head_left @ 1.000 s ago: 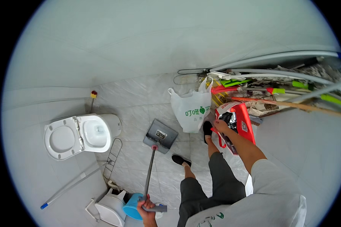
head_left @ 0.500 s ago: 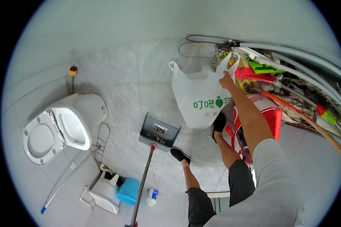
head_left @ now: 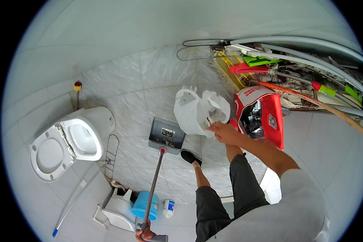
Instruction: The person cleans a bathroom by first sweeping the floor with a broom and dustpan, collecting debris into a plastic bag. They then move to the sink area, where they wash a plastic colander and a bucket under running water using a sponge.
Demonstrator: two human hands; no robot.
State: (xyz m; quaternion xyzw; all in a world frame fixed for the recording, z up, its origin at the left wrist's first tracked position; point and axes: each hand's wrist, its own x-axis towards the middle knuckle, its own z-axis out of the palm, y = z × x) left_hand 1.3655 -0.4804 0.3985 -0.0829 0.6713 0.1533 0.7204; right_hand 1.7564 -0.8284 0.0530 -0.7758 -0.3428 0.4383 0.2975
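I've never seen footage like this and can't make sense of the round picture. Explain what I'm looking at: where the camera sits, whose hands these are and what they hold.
There is no machine: a person wears a wide fisheye camera on the head, looking down, so straight edges curve. The right hand grips the rim of a white plastic bag. The left hand, at the bottom edge, holds the long handle of a grey dustpan resting on the tiled floor. Around them stand a white toilet with its seat up, a blue bucket, a red bag and a pile of mops and brooms by the wall.
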